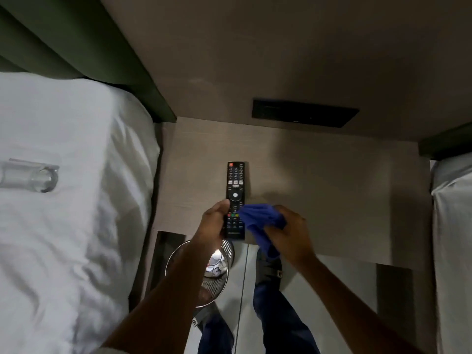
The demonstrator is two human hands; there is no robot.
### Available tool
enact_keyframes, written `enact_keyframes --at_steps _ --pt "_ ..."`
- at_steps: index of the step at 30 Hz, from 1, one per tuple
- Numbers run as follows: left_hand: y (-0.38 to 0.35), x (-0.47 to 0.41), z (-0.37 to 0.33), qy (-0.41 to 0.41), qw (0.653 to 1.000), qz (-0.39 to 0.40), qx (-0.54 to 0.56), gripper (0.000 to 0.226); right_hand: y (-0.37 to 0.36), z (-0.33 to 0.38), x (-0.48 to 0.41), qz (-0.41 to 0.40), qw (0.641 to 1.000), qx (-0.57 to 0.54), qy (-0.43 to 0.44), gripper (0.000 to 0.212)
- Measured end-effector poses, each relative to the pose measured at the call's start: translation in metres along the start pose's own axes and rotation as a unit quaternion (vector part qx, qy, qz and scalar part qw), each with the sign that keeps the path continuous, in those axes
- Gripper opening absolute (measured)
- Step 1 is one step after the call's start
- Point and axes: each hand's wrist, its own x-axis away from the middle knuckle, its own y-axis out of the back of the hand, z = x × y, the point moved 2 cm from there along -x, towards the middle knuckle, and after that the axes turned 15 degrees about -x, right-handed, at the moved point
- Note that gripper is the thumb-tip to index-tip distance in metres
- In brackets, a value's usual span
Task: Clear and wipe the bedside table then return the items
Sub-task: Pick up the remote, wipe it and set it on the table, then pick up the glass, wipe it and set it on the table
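Note:
A black TV remote (235, 190) lies lengthwise over the pale wooden bedside table (332, 195), its near end at the table's front edge. My left hand (213, 223) grips the remote's near end from the left side. My right hand (291, 233) is closed on a crumpled blue cloth (260, 223), which touches the remote's lower right side and hangs down past the table edge. A clear drinking glass (33, 176) lies on its side on the white bed at the left.
The white bed (76, 226) borders the table's left side, with a green headboard (76, 42) behind it. A second bed (452, 226) stands at the right. A black socket panel (304, 112) sits on the wall. A metal waste bin (214, 274) stands on the floor under my left arm.

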Motion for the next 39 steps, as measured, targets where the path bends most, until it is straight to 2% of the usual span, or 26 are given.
enact_keyframes --at_steps 3,5,11,14,18,20,22,24,28,31,33,35,36,39 --pt "-0.028 -0.019 -0.004 -0.032 0.999 0.011 -0.026 0.028 0.046 -0.025 -0.015 -0.093 0.994 -0.039 -0.044 0.011" --pt "-0.047 -0.033 -0.007 -0.032 0.998 -0.009 -0.053 0.026 0.069 -0.040 -0.023 -0.115 0.990 -0.041 -0.065 0.011" --pt "-0.080 -0.073 -0.005 -0.064 0.988 -0.053 -0.128 0.024 0.094 -0.067 -0.034 -0.125 0.988 -0.026 -0.087 0.033" --pt "-0.078 -0.082 -0.003 -0.094 0.969 -0.112 -0.199 0.028 0.091 -0.072 -0.037 -0.118 0.988 -0.020 -0.096 0.034" --pt "-0.065 -0.075 -0.006 -0.109 0.954 -0.196 -0.202 0.037 0.079 -0.065 -0.038 -0.095 0.992 -0.003 -0.084 0.030" --pt "-0.053 -0.063 -0.011 -0.150 0.939 -0.213 -0.225 0.027 0.069 -0.057 -0.039 -0.089 0.993 -0.005 -0.072 0.030" --pt "-0.028 -0.040 -0.016 -0.220 0.899 -0.244 -0.289 0.013 0.053 -0.046 -0.038 -0.083 0.994 -0.025 -0.066 0.024" --pt "0.006 -0.017 -0.020 -0.277 0.848 -0.281 -0.353 0.016 0.031 -0.035 -0.036 -0.081 0.991 -0.083 -0.065 0.018" --pt "0.100 0.039 -0.038 -0.384 0.733 -0.354 -0.437 0.025 -0.029 -0.003 -0.030 -0.030 0.991 -0.110 -0.063 0.046" --pt "0.186 0.082 -0.062 -0.429 0.639 -0.422 -0.479 0.036 -0.076 0.022 -0.024 0.016 0.995 -0.086 -0.050 0.052" --pt "0.247 0.106 -0.083 -0.425 0.575 -0.472 -0.516 0.046 -0.104 0.038 -0.020 0.025 0.996 -0.068 -0.044 0.049" --pt "0.303 0.121 -0.107 -0.386 0.515 -0.504 -0.576 0.062 -0.125 0.055 -0.017 0.027 0.998 -0.054 -0.024 0.036" --pt "0.327 0.125 -0.119 -0.352 0.498 -0.504 -0.611 0.072 -0.134 0.062 -0.016 0.026 0.998 -0.052 -0.011 0.029" --pt "0.391 0.118 -0.144 -0.223 0.504 -0.437 -0.711 0.097 -0.160 0.082 -0.010 0.034 0.998 -0.051 0.025 0.018"
